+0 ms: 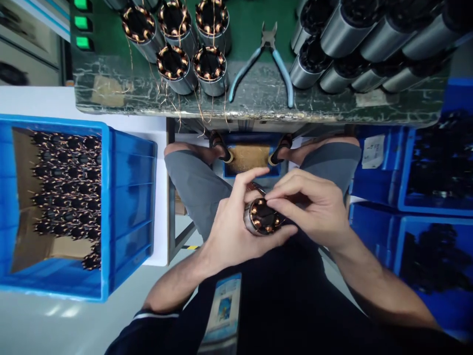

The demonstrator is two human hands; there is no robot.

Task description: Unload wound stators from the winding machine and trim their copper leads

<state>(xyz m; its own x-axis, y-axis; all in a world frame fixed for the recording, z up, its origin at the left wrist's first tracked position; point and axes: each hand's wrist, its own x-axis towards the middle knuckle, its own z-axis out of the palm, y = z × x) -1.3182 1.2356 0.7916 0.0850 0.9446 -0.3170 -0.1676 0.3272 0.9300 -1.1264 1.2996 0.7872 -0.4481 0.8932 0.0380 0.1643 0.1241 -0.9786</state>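
Above my lap, my left hand is wrapped around a motor stator, a short silver cylinder with a black end and copper windings round its rim. The stator's open end faces up toward me. My right hand pinches with thumb and forefinger at the stator's upper edge; whatever is between those fingertips, perhaps a thin wire end, is too small to make out. Beyond my hands, on the green bench, lie side cutters with light blue handles, their handles spread toward me.
Copper-wound stators with loose wires stand on the worn bench, left of the cutters. Several silver cylinders are stacked at right. A blue crate of wound cores is on my left; blue bins stand on my right.
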